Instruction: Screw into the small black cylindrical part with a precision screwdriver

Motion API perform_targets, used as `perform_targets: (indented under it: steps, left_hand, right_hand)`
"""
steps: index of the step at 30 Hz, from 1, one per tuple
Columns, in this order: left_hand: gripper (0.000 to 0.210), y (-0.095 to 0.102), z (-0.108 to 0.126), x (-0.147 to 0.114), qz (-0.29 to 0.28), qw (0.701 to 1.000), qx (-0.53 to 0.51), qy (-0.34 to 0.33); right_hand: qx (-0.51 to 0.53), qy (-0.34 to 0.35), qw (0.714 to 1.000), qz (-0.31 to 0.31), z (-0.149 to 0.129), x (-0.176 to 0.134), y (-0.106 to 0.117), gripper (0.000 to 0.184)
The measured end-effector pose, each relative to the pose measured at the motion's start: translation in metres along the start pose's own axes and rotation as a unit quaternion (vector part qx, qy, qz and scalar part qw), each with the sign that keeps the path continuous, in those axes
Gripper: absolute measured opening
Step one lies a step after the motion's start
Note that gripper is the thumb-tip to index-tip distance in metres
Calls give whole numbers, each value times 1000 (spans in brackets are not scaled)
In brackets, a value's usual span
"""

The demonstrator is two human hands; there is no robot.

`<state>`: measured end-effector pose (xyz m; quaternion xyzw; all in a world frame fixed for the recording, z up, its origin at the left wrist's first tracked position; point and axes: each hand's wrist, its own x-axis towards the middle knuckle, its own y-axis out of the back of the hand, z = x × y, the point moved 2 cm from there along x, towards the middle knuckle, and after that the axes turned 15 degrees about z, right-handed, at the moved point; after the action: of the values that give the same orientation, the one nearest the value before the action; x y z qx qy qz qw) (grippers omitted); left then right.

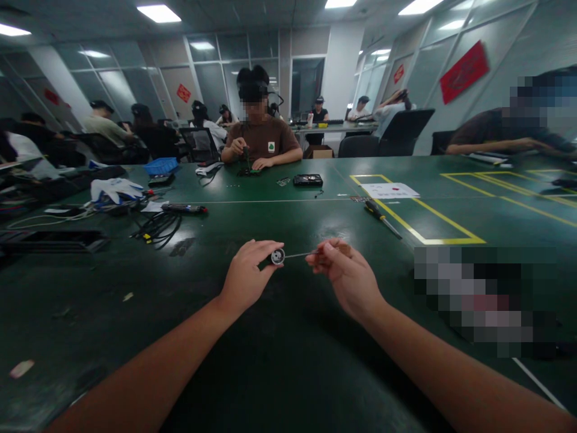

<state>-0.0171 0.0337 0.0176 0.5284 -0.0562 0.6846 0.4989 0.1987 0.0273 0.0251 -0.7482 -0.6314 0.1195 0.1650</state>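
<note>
My left hand (246, 273) is closed around a small round part (278, 257), pinched between thumb and fingers above the green table. The open end of this part faces me, with a pale metallic rim and a darker inside. A thin metal rod (301, 255) runs sideways from my right hand (349, 273) to the part's right edge. My right fingers are closed on the other end of the rod, covering it, so I cannot tell what kind of tool it is. Whether its tip goes inside the part or only touches the rim is unclear.
A yellow-and-black screwdriver (382, 219) lies beyond my right hand, near a paper sheet (391, 190) and yellow tape. Black cables (157, 230), white gloves (115, 191) and a blue basket (161, 166) are at left. Across the table, a person (274, 141) handles small parts.
</note>
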Motion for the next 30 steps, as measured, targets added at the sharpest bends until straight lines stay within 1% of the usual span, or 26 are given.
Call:
perform_targets:
  steps: [4, 7, 14, 18, 23, 30]
  left_hand:
    - [39, 0, 0, 1, 2, 1000, 7, -11]
    - [39, 0, 2, 1, -1, 1000, 16, -19]
    - [39, 0, 4, -1, -14, 999, 19, -26]
    - [38, -1, 6, -1, -38, 998, 24, -42]
    - [38, -3, 5, 0, -68, 996, 27, -51]
    - [41, -6, 3, -1, -87, 996, 19, -30]
  right_hand:
    - [-62, 99, 993, -17, -5, -6, -2, 22]
    - [-108, 140, 983, -41, -8, -11, -4, 22]
    - [-181, 197, 961, -73, -8, -18, -2, 17]
    - [-241, 233, 939, -82, -5, -20, 0, 16]
    - [-317, 271, 906, -72, -12, -24, -3, 14]
    - [-337, 270, 897, -90, -15, -22, -5, 10]
